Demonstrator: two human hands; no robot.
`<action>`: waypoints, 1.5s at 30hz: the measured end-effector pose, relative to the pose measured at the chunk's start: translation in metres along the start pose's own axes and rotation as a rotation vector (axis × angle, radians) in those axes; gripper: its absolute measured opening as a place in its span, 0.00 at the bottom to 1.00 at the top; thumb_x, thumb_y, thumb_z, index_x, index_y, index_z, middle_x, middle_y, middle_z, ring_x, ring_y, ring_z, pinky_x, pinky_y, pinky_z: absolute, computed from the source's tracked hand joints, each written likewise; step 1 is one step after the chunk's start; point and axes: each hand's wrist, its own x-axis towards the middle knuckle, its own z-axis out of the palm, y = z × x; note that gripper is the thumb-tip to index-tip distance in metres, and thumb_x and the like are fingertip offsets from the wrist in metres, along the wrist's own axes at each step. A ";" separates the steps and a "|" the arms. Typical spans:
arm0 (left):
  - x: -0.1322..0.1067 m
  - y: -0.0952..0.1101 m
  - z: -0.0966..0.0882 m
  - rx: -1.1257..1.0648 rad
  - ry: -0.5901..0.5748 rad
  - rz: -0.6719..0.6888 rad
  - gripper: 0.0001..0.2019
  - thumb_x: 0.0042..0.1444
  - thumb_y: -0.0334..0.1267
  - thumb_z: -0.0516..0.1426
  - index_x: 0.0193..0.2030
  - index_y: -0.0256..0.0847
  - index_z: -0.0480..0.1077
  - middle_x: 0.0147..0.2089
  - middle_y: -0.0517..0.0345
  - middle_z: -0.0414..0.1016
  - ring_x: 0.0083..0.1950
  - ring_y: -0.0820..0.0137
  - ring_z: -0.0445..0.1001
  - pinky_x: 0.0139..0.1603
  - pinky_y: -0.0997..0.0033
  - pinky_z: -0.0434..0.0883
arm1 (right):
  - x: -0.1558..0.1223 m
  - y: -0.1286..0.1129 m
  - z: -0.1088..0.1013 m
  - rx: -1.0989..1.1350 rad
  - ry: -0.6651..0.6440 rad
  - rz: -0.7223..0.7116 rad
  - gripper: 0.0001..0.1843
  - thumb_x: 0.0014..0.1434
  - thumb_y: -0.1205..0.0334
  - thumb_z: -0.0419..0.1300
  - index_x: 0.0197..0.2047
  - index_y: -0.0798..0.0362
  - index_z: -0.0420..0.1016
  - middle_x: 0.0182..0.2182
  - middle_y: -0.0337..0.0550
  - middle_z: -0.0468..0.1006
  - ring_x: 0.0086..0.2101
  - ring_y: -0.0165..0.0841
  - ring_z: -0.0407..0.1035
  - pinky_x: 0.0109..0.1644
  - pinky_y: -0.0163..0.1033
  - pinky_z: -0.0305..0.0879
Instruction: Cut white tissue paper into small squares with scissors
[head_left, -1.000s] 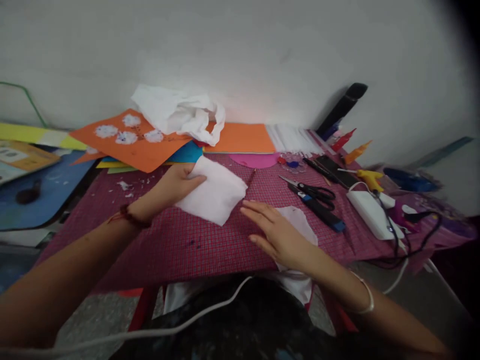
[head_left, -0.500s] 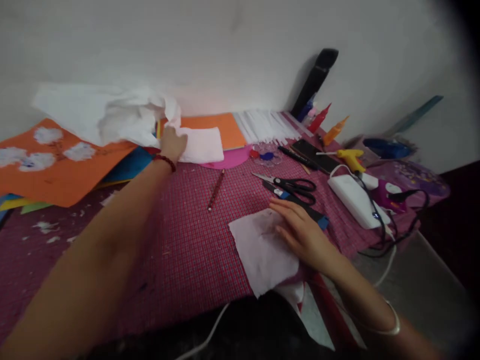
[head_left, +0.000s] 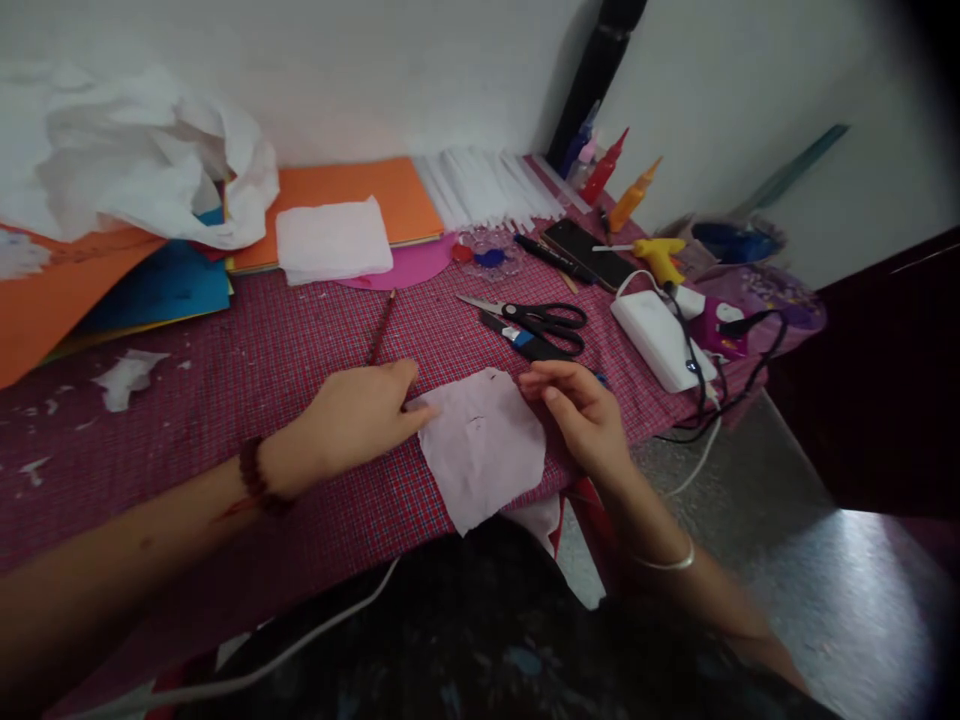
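one pink sheet [head_left: 480, 445], red checked tablecloth [head_left: 262, 350], white wall [head_left: 390, 70], grey floor [head_left: 832, 600]

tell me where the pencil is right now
In the head view the pencil lies on the checked cloth left of centre, just beyond the left hand, with the scissors to its right and the folded white pad farther back.

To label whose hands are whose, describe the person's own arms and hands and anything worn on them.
Both forearms are bare, with no sleeves in view. The left hand has a bracelet of dark red beads round its wrist. The right hand has a thin pale bangle on its wrist. No rings, gloves or watch can be made out.
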 end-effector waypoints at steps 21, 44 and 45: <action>-0.070 0.012 -0.066 -0.835 0.299 0.094 0.10 0.50 0.35 0.58 0.42 0.43 0.68 0.37 0.59 0.72 0.35 0.71 0.70 0.35 0.73 0.67 | 0.052 -0.070 0.036 -0.079 -0.527 -0.264 0.43 0.61 0.38 0.59 0.72 0.45 0.49 0.66 0.56 0.63 0.59 0.43 0.67 0.58 0.50 0.69; -0.081 -0.106 -0.008 -1.235 0.046 -0.414 0.12 0.46 0.35 0.65 0.40 0.37 0.76 0.38 0.52 0.81 0.34 0.67 0.77 0.35 0.68 0.74 | 0.084 -0.048 0.167 -0.365 -0.796 -0.127 0.02 0.55 0.65 0.61 0.34 0.52 0.71 0.27 0.35 0.71 0.28 0.29 0.64 0.32 0.35 0.57; -0.081 -0.108 -0.008 -1.187 0.081 -0.424 0.12 0.46 0.36 0.64 0.39 0.37 0.76 0.37 0.53 0.81 0.33 0.67 0.77 0.34 0.68 0.74 | 0.083 -0.048 0.166 -0.423 -0.802 -0.166 0.02 0.55 0.65 0.61 0.33 0.52 0.71 0.28 0.36 0.71 0.29 0.30 0.65 0.33 0.36 0.57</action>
